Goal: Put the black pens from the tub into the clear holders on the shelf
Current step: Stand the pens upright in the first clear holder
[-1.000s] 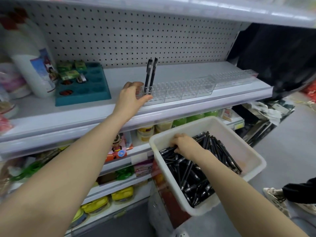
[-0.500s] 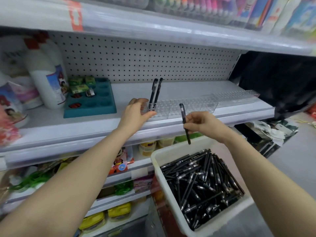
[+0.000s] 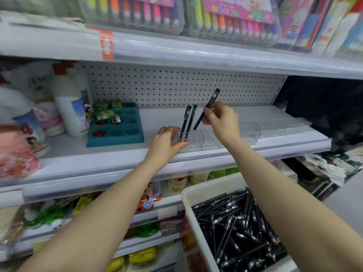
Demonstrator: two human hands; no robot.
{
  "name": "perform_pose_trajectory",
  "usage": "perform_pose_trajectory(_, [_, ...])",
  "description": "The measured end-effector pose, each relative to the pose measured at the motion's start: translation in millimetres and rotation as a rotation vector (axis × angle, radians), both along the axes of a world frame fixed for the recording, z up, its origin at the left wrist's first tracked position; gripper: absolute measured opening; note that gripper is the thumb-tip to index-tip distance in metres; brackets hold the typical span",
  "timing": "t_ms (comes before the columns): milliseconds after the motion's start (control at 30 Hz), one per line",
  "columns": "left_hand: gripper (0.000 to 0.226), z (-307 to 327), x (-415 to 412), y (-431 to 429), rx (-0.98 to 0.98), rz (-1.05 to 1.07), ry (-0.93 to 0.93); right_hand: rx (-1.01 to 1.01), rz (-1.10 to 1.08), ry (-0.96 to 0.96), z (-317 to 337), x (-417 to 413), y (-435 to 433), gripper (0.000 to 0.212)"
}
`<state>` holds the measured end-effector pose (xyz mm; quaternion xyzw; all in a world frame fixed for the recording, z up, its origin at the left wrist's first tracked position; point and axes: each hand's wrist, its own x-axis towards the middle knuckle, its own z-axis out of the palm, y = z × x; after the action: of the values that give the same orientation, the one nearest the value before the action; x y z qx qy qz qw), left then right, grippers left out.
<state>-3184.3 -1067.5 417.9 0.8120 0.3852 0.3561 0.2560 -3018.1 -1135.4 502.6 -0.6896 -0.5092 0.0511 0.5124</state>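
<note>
Two pens (image 3: 185, 122) stand in the clear holder (image 3: 197, 139) our left hand (image 3: 164, 144) grips; our right hand (image 3: 223, 122) pinches a third pen (image 3: 210, 102) (tilted), which next needs guiding into a free slot.

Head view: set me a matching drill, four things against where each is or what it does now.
1 left hand
2 right hand
3 two standing pens
4 tub

A pinches a tilted pen
B upright in the clear holder
C below the shelf, full of loose pens
D grips the holder's left end

Pairs: 1-D, 2-A, 3-B, 4-C
</note>
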Motion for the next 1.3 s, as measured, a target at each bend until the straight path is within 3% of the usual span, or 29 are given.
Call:
perform_pose_trajectory(100, [0.058,0,0,0,0.001,-0.001,-0.005,-0.047,0.017,-0.022,-9,-1,9,0.009])
perform_pose_trajectory(267, [0.06,0,1,1,0.018,0.01,0.008,-0.226,0.031,-0.258,-28,-1,18,0.019])
perform_pose_trajectory(867, [0.059,-1,2,1,0.044,0.012,0.007,-0.236,-0.016,-0.164,-31,-3,24,0.02])
perform_pose_trajectory(1033, [0.059,0,1,1,0.044,0.002,-0.005,-0.254,0.003,-0.147,-35,-2,10,0.036])
perform_pose_trajectory(1200, [0.059,0,1,2,0.042,-0.005,0.005,-0.076,-0.159,-0.245,-52,10,-38,0.013])
perform_pose_trajectory(1300, [0.059,-1,2,2,0.038,-0.001,0.006,-0.125,-0.182,-0.255,-74,13,-69,0.008])
